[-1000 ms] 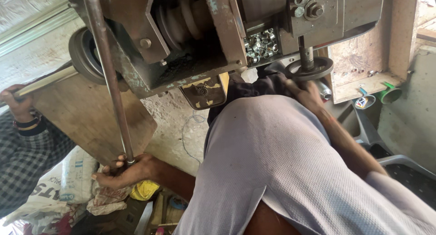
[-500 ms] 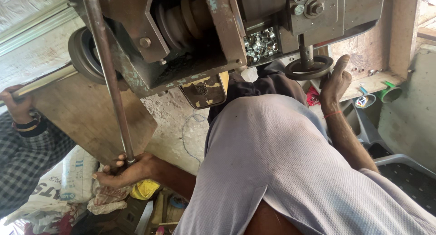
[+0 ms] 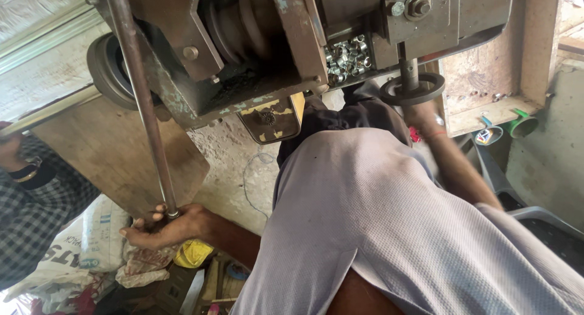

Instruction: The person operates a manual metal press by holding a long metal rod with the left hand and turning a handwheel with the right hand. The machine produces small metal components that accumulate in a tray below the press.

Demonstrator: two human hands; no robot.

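Observation:
My left hand (image 3: 161,227) is low at the left, its fingers wrapped around the bottom end of a long steel rod (image 3: 143,102). The rod runs up to a heavy, worn metal machine (image 3: 292,41). My right hand (image 3: 424,115) is blurred with motion. It lies just under a round black disc (image 3: 413,90) on a short vertical shaft below the machine's right side. A red thread circles that wrist. My pale grey shirt (image 3: 377,217) hides most of both arms.
A heap of small shiny metal rings (image 3: 347,54) sits inside the machine beside a stepped pulley (image 3: 243,26). At the left, another person's checked sleeve (image 3: 36,211) and hand hold a bar. White sacks (image 3: 91,242) and rags lie on the floor. A wooden board (image 3: 109,163) leans behind the rod.
My right hand left the disc, swung out to the right with fingers spread, and is now back under the disc. The left hand and the rod have stayed put.

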